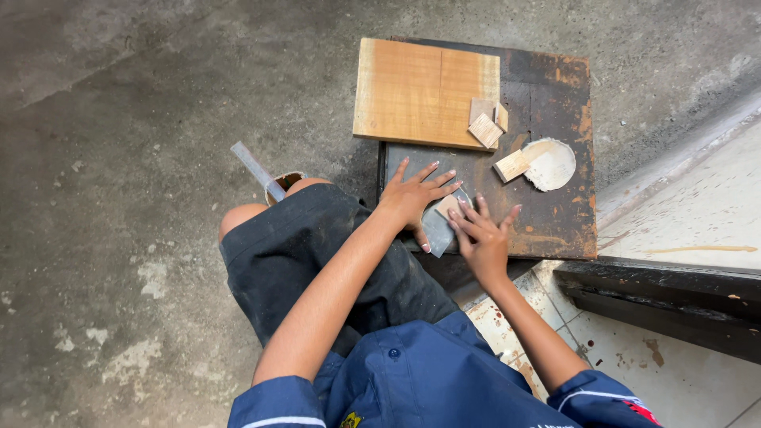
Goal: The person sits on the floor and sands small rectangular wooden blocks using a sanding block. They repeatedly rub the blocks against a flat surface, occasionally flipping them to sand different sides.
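Small wooden block (449,205): pale, lying on a grey sheet of sandpaper (436,227) at the near-left part of a dark, worn work board (559,214). Both hands are working on it.

Left hand (412,196): lying flat, fingers spread and extended, palm pressing on the sandpaper just left of the block; it is gripping nothing.

Right hand (483,236): fingers straight and slightly fanned, fingertips (460,218) pressing down on the block; not curled around it.

Work board: dark brown to black, with rusty orange patches along its far and right edges, sitting on the concrete floor (119,119) in front of the person.

Wooden plank (420,91): 1 item, light orange-brown, rectangular, resting across the far-left corner of the work board and overhanging its left edge.

Small pale offcuts (487,120): 2 or 3 pieces, overlapping at the plank's near-right corner.

Rectangular pale block (512,166): 1 item, lying on the board, touching a round pale disc (551,164) to its right.

Metal ruler (258,170): 1 item, grey, slanting, its lower end sitting beside the person's knee, well apart from the hands.

Clothing: dark shorts (317,254) and a blue shirt (428,372) with white-trimmed sleeves.

Tiled step (690,222): pale, stained, rising to the right of the board; a dark beam (674,297) is lying across the tiles near the right forearm.
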